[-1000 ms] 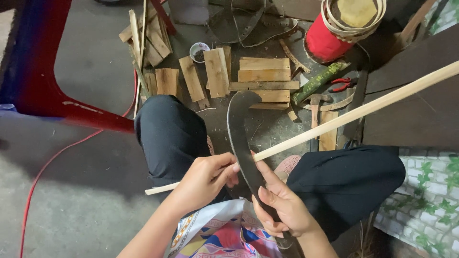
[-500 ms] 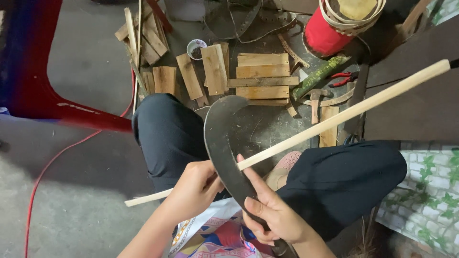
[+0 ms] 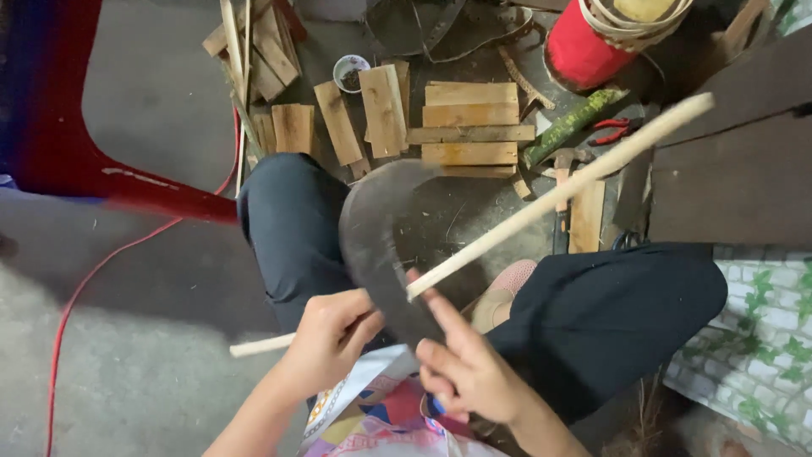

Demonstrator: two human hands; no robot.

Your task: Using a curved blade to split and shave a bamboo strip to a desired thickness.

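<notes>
Strip (image 3: 558, 190) lower, blade handle hidden.

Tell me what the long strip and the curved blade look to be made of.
Long strip: pale, matte, probably split bamboo or wood, with an even cream colour. Curved blade: dark, dull metal, likely iron or steel, hooked at the tip. The left hand grips the strip.

The left hand (image 3: 326, 334) grips a long stick (image 3: 541, 196) lying across a curved blade (image 3: 372, 245) held by the right hand (image 3: 465, 372); wood blocks (image 3: 469, 123) lie far.
</notes>
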